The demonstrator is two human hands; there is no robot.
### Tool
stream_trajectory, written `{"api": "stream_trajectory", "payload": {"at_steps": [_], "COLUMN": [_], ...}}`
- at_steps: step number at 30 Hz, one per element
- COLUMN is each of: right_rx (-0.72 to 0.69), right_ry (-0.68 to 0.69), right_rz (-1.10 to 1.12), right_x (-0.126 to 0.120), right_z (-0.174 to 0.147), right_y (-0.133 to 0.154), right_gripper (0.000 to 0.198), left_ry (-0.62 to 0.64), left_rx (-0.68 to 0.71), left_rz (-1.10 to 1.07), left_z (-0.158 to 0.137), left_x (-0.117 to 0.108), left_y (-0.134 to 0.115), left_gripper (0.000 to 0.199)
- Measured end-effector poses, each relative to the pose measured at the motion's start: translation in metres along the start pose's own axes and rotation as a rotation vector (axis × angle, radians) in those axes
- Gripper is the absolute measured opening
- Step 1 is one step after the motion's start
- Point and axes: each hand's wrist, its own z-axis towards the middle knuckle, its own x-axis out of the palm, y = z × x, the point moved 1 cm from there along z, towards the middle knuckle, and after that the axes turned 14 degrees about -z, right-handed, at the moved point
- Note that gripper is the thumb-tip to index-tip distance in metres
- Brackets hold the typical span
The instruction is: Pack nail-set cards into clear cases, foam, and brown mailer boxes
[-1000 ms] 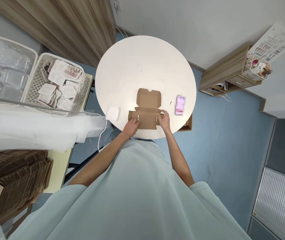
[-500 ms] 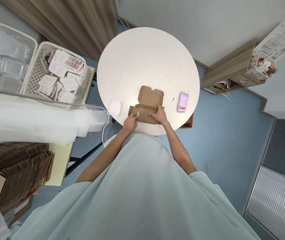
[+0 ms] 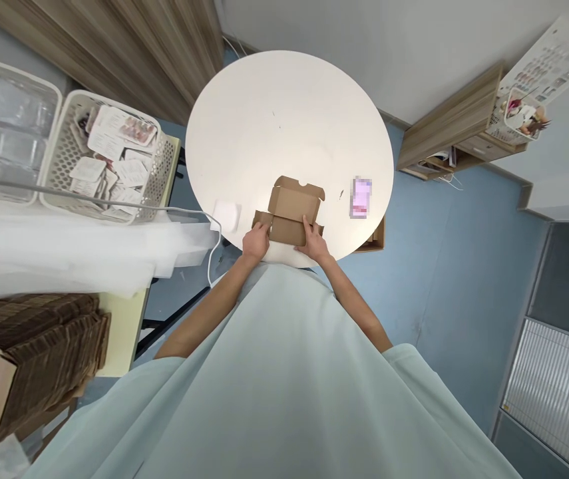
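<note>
A brown cardboard mailer box point(image 3: 295, 203) lies partly folded near the front edge of the round white table point(image 3: 284, 86). Its back panel leans up and away from me, with small side flaps bent at its edges. At the box's left front corner, my left hand point(image 3: 255, 242) pinches the side flap, fingertips at the fold. My right hand point(image 3: 316, 242) grips the right front side, thumb and fingers around the cardboard. Part of the front edge and the right flap are hidden behind my fingers.
A pixelated pink item point(image 3: 361, 198) lies on the right of the table; a white square object point(image 3: 226, 216) is on its left. A cable point(image 3: 179, 210) runs to the left edge. Further left stand a basket of cards point(image 3: 159, 166) and stacked flat cardboard point(image 3: 59, 339).
The box's front part has been folded narrower, its side flaps turning up. My right hand has shifted left and down along the right side; my left hand stays at the left corner.
</note>
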Motion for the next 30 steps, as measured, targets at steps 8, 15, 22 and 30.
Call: {"api": "stream_trajectory", "payload": {"at_steps": [8,15,22,30], "right_rx": [-0.003,-0.004,-0.001,-0.013], "right_ry": [0.007,0.003,0.002,-0.010], "right_rz": [0.015,0.014,-0.041,-0.062], "right_x": [-0.003,-0.002,-0.002,0.000], "right_z": [0.000,0.003,0.004,0.009], "right_y": [0.001,0.003,0.005,0.003], "right_gripper": [0.131,0.133,0.131,0.137], "left_ry": [-0.179,-0.185,-0.093,-0.077], "left_rx": [0.099,-0.094,-0.067,-0.094], "left_rz": [-0.036,0.005,-0.135,-0.118], "left_z": [0.001,0.004,-0.003,0.002], "left_x": [-0.017,-0.024,-0.013,-0.004], "left_y": [0.005,0.016,-0.004,-0.010], "left_gripper": [0.058,0.031,0.032,0.036]}}
